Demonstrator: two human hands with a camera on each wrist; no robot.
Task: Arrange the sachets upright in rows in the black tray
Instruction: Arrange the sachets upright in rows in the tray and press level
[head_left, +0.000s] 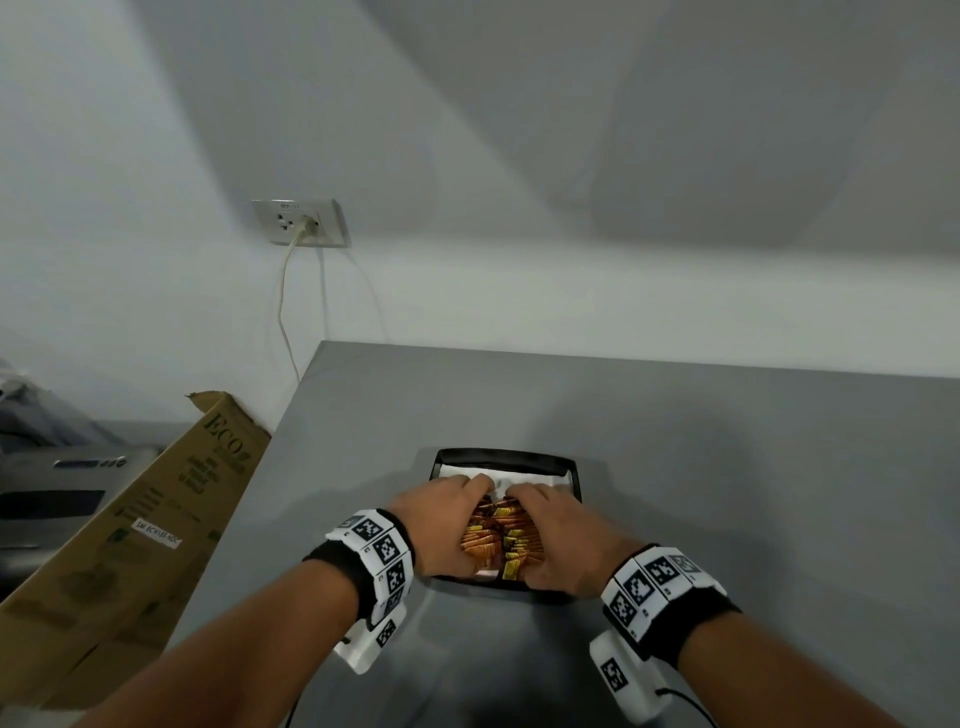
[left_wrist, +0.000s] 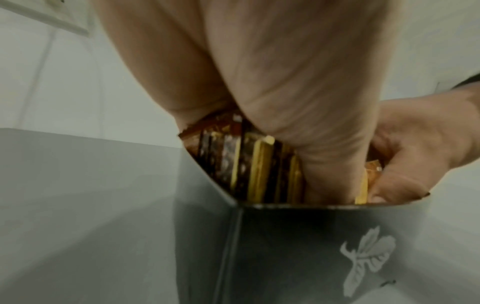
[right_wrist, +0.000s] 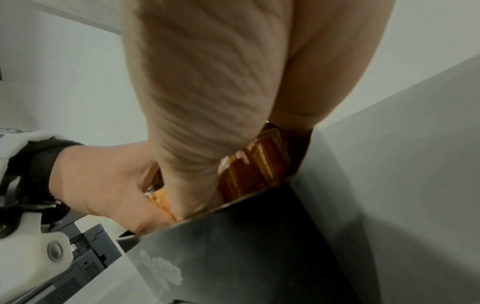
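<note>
A black tray (head_left: 503, 459) sits on the grey table, lined with white paper (head_left: 524, 475) that shows at its far end. Yellow, orange and brown sachets (head_left: 500, 535) stand on edge in two packed rows in its near half. My left hand (head_left: 445, 525) cups the left row and my right hand (head_left: 562, 538) cups the right row. The fingers curl over the far ends and the thumbs sit at the near wall. From the left wrist, the sachets (left_wrist: 246, 164) stand upright under my palm behind the tray wall (left_wrist: 298, 246). The right wrist view shows the orange sachets (right_wrist: 255, 170) the same way.
A brown cardboard box (head_left: 130, 525) leans against the table's left edge, with a grey machine (head_left: 52, 493) behind it. A wall socket (head_left: 301, 221) with a plugged cord hangs at the back. The grey table top (head_left: 727, 467) stretches right of the tray.
</note>
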